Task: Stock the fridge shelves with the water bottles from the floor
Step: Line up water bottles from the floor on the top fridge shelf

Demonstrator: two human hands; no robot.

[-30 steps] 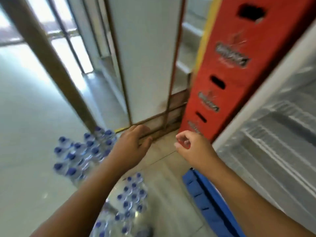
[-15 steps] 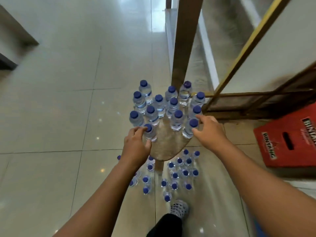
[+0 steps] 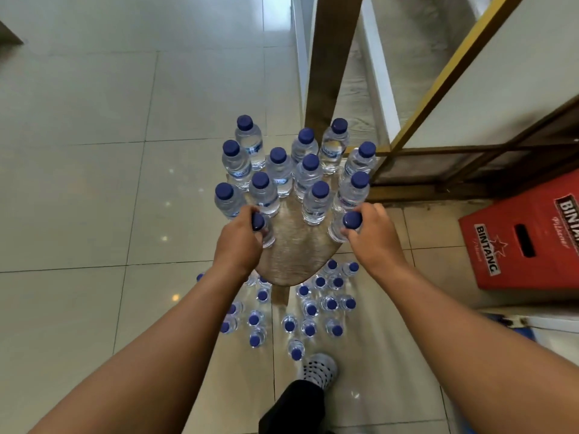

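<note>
Here the step in hand looks like the pick-up. The left hand [image 3: 239, 245] has its fingers [image 3: 246, 214] curled round the neck of a bottle [image 3: 268, 238] just under the blue cap. The right hand [image 3: 377, 242] has its fingers [image 3: 374, 211] clamped the same way on a second bottle [image 3: 336, 230]. Both bottles stand at the near edge of a round wooden surface [image 3: 291, 249]; whether either has lifted off it cannot be told. The other bottles [image 3: 316, 202] crowd the far part of the surface, upright and packed close, some just beside the two being held. The person would therefore do well to raise each hand straight up before swinging it aside, so that no neighbour is knocked over. A hold at the neck is probably secure, but a full bottle held there may sway, so a steady, upright carry would suit better than a quick turn. More loose bottles [image 3: 310, 308] stand on the floor [image 3: 94, 198] under and around the surface's leg, near the person's socked foot [image 3: 318, 369]. Any step back should therefore be placed with care. A red crate [image 3: 526, 242] sits to the right. The fridge does not show here, so the person will have to turn to find it, and much of the stocking appears left to do.
</note>
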